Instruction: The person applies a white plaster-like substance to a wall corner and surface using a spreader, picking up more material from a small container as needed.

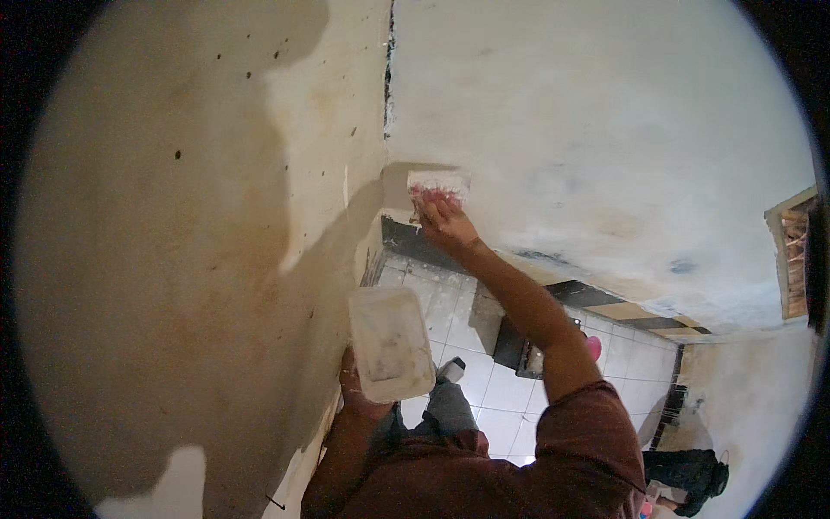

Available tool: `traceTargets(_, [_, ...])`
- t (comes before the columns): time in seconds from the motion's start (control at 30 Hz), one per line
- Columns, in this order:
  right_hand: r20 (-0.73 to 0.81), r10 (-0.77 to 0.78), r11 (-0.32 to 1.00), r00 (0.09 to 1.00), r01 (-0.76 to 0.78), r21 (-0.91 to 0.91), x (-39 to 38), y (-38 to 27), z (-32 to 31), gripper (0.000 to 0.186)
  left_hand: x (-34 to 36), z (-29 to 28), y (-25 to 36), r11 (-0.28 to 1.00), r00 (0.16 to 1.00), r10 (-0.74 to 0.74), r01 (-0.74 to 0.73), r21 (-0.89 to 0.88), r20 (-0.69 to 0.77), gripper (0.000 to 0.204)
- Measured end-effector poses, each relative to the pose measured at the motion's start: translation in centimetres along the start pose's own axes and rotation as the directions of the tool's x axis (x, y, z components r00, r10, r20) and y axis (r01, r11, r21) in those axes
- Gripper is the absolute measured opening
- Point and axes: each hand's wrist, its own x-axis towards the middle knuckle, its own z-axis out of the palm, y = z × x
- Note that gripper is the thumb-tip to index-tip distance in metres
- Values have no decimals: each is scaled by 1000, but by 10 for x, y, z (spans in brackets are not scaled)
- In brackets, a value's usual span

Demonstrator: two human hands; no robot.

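My right hand point(443, 223) is stretched out to the wall near the corner. Its fingers are closed round a wide putty spreader point(439, 180), smeared white with a reddish part by my fingers, laid close against the pale wall point(588, 130). Whether the blade touches the wall I cannot tell. Lower down, my left hand point(361, 389) grips a white rectangular plastic tub point(391, 342) from below and the side. Whitish smears show inside the tub; some of my left fingers are hidden behind it.
A stained, dark-spotted wall point(199, 216) rises close on my left, meeting the other wall at a cracked corner point(389, 69). Below lies a white tiled floor point(510, 389) with a dark box-like object point(512, 344). A person in dark clothing point(687, 471) is at the lower right.
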Motion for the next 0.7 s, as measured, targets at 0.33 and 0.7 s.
traceTargets(0.33, [463, -373, 924, 804, 367, 108, 137, 53, -64, 35, -4, 25, -27, 993, 991, 105, -101, 54, -81, 56])
traceTargets(0.7, [634, -39, 988, 772, 125, -92, -30, 132, -177, 66, -5, 15, -50, 994, 997, 73, -69, -85, 36, 69])
